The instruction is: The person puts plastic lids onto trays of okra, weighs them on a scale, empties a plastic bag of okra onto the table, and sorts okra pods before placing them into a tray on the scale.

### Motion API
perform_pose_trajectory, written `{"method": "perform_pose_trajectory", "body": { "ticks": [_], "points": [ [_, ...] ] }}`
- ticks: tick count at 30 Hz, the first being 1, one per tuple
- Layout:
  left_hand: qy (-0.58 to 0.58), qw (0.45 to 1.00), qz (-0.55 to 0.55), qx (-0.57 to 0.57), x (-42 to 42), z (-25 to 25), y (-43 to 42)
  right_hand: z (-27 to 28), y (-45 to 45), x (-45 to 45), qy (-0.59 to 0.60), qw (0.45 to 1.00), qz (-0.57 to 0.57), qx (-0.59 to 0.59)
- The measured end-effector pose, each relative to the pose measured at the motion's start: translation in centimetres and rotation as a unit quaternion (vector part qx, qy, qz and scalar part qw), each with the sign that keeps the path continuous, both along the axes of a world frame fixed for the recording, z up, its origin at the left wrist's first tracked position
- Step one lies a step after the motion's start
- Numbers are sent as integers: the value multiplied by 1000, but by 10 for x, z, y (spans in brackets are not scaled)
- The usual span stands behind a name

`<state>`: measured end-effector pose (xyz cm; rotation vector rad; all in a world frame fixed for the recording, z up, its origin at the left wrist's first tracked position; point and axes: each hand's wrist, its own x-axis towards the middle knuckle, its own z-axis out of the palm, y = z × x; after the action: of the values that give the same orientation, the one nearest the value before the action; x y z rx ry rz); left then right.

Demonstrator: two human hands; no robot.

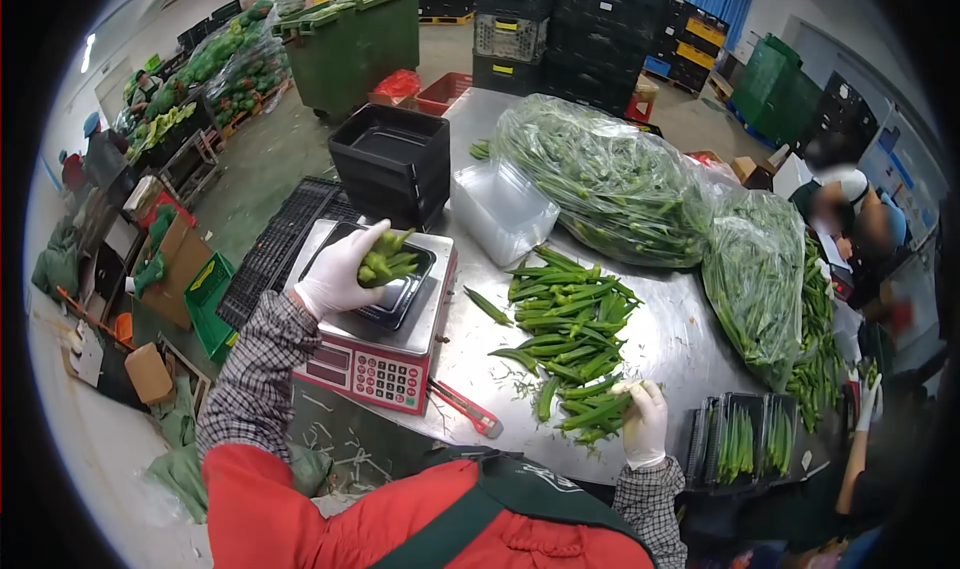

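Note:
My gloved left hand (340, 274) is wrapped round a bunch of okra (388, 261), held over a black tray (392, 309) on the red and silver digital scale (388, 377). At the near right edge of a loose okra pile (575, 324), my gloved right hand (645, 421) has its fingers closed at the okra there; its fingertips meet pale stem ends. The pile lies on the metal table (465, 354). A red cutter (465, 406) rests beside the scale.
Stacked black trays (390, 164) and clear lids (503, 214) stand behind the scale. Large bags of okra (610, 184) lie at the back. Packed okra trays (740, 439) are at the right, with co-workers (845, 204) beyond them.

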<state>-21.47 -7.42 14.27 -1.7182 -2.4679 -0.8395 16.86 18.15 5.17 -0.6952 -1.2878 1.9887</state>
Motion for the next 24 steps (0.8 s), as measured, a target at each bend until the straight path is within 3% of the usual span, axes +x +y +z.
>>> {"method": "perform_pose_trajectory", "body": {
  "ticks": [2,3,4,6,7,8,10,12,14,15,16,17,18,19,20,22,24],
  "points": [
    [51,987,-24,-149,-23,-27,-3,-8,1,-1,-36,997,-13,63],
    [111,977,-61,-170,-26,-32,-3,-7,2,2,-59,993,-26,95],
    [172,967,-83,-169,-27,-33,-3,-3,2,0,-35,999,-34,25],
    [149,981,-82,-90,-12,-13,11,-1,4,2,-15,999,-36,3],
    [104,991,-81,-18,5,0,23,0,4,0,-18,999,-37,2],
    [-28,995,-90,30,33,17,37,1,4,-1,-23,999,-34,-1],
    [-264,955,-132,29,76,5,63,1,1,-10,-50,999,-14,12],
    [-346,903,-244,75,124,-43,91,10,-11,-28,-76,996,41,35],
    [-370,887,-268,-61,167,-74,107,9,-25,-44,-47,996,79,-6],
    [-457,858,-212,-97,175,-94,110,7,-25,-48,-15,996,81,-21],
    [-539,818,-153,-131,182,-112,110,-4,-18,-48,-62,995,54,60],
    [-652,751,-80,-68,187,-126,105,-24,-4,-49,-107,984,26,140],
    [-746,666,-6,-3,186,-136,99,-45,10,-50,-150,964,-4,219],
    [-828,557,25,57,184,-144,96,-66,20,-44,-263,895,-18,360],
    [-857,506,37,86,183,-145,91,-69,17,-44,-330,822,-19,463],
    [-874,476,43,92,177,-156,85,-76,4,-48,-411,733,31,541],
    [-828,548,31,111,179,-149,88,-88,3,-56,-409,690,25,596]
  ]
}}
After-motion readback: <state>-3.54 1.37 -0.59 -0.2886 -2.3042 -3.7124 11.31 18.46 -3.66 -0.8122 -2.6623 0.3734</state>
